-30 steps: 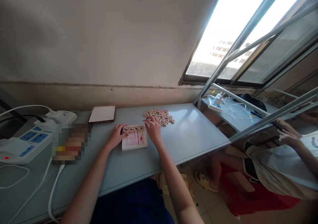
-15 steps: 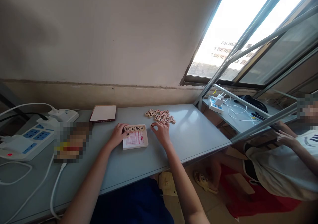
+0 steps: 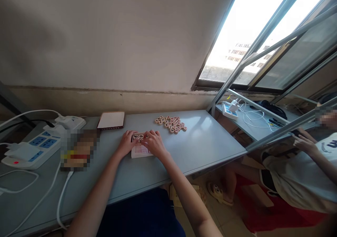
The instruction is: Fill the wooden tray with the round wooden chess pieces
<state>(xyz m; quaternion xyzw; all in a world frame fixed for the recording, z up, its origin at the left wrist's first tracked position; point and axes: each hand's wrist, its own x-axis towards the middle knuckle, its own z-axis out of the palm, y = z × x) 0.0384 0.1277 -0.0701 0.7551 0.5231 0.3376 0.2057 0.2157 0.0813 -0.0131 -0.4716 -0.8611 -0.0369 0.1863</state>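
A shallow white box sits on the desk before me, with several round Chinese chess pieces in a row along its far side. My left hand grips the box's left edge. Over the box's right half is my right hand, covering part of it. Its fingers are pinched at a chess piece just below the row. Beyond the box to the right lies a loose cluster of chess pieces, with red and dark characters on them.
The box lid rests near the wall. To the left are a power strip, white cables and a pixelated object. A metal frame rises at the desk's right end. Another person sits at the right.
My right hand has moved left with a chess piece, from beside the cluster to over the box. My left hand stays at the box's left edge. The view has shifted slightly.
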